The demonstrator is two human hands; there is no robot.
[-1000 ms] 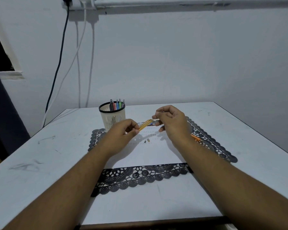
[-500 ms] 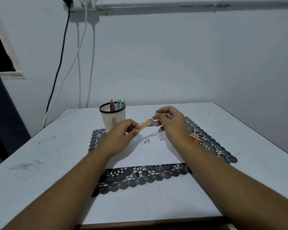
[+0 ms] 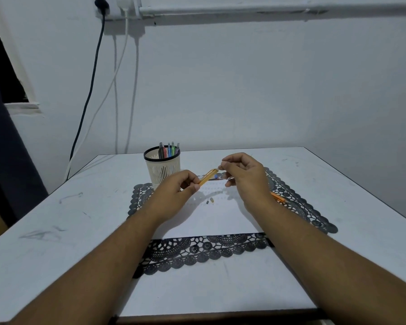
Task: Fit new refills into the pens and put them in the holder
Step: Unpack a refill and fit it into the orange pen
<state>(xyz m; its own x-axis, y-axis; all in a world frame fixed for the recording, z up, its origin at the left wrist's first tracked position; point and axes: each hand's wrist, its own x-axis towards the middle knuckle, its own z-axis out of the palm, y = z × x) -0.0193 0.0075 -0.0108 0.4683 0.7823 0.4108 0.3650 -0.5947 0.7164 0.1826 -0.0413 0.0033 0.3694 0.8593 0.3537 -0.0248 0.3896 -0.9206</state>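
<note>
Your left hand (image 3: pixel 176 192) pinches the lower end of the yellow pen (image 3: pixel 208 177), holding it tilted up to the right above the paper (image 3: pixel 211 216). Your right hand (image 3: pixel 245 177) has its fingers curled, thumb and forefinger pinching at the pen's upper end; what exactly they grip there is too small to tell. Two small bits (image 3: pixel 209 201) lie on the paper below the pen. An orange pen (image 3: pixel 278 197) lies on the black lace mat (image 3: pixel 204 252) just right of your right wrist. The holder (image 3: pixel 162 168) stands at the mat's far left corner, toward the desk's (image 3: pixel 45 242) far edge, with several pens (image 3: pixel 169 150) upright inside. Cables (image 3: pixel 89 95) hang down the wall behind.
</note>
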